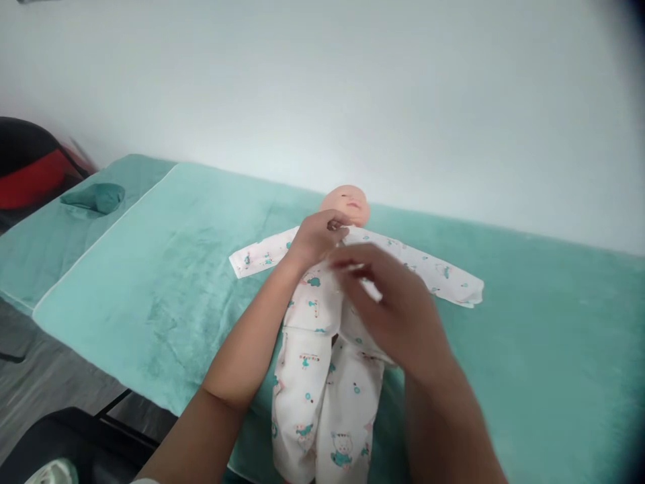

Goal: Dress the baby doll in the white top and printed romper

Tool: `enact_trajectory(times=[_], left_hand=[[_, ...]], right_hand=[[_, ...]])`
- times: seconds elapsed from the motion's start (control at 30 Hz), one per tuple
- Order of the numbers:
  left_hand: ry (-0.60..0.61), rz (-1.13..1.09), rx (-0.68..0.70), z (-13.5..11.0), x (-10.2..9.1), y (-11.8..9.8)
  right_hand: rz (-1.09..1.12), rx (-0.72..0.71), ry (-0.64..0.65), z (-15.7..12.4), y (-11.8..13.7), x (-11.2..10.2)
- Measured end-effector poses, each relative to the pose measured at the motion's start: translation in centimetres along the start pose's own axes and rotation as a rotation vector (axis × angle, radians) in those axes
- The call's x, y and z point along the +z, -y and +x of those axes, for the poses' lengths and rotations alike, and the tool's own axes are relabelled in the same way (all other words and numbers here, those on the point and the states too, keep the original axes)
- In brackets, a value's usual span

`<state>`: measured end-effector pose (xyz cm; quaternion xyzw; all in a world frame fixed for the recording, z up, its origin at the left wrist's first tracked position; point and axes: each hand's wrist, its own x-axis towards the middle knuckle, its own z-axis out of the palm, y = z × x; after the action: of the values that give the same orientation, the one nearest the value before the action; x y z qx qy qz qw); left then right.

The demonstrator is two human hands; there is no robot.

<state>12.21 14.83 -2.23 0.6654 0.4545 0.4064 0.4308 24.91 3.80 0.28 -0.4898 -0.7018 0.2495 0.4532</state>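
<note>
A baby doll (pixel 347 202) lies on its back with both sleeves spread to the sides. It wears a white long-sleeved baby top (pixel 418 265) and matching trousers (pixel 325 410), both printed with small teal and pink figures. The front of the top parts below the chest. At the neckline, just under the doll's chin, my left hand (pixel 320 235) is closed, its fingers pinching the top's cloth. My right hand (pixel 390 302) hovers over the chest, slightly blurred, with thumb and fingertips drawn together close to the top's front. Whatever sits between those fingertips is too small to make out.
The doll rests on a padded bed with a teal cover (pixel 201 269), set against a white wall (pixel 322 87). A face hole (pixel 93 199) is at the bed's left end. A black and red chair (pixel 35 168) stands far left; a black seat (pixel 75 444) is at lower left.
</note>
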Motion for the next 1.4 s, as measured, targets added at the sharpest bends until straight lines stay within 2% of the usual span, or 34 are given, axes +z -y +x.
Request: enact_trajectory(times=[0.1,0.2,0.27,0.57,0.77,1.0,1.23,1.4], left_hand=[[0.012,-0.017,0.033,0.2,-0.1,0.2],[0.017,-0.038,0.008,0.4,0.0,0.5],[0.025,-0.058,-0.003,0.5,0.1,0.7],[0.025,-0.068,0.027,0.4,0.1,0.5],[-0.039,0.022,0.049,0.3,0.3,-0.4],[-0.072,-0.006,0.036,0.3,0.6,-0.2],[-0.074,0.092,-0.010,-0.1,0.7,-1.0],[-0.077,0.189,-0.029,-0.2,0.7,-1.2]], right_hand=[[-0.181,-0.020,-0.164,2.3,-3.3,-0.1],[-0.173,0.021,-0.125,4.8,-6.5,-0.3],[-0.116,0.094,-0.077,5.8,-7.4,-0.6],[0.079,0.303,-0.062,5.8,-7.3,-1.2],[0.220,0.298,-0.144,5.8,-8.0,-0.9],[0.296,0.279,-0.174,5.8,-8.3,-0.7],[0.216,0.322,-0.141,5.9,-7.8,-0.8],[0.219,0.285,-0.140,6.0,-8.2,-0.8]])
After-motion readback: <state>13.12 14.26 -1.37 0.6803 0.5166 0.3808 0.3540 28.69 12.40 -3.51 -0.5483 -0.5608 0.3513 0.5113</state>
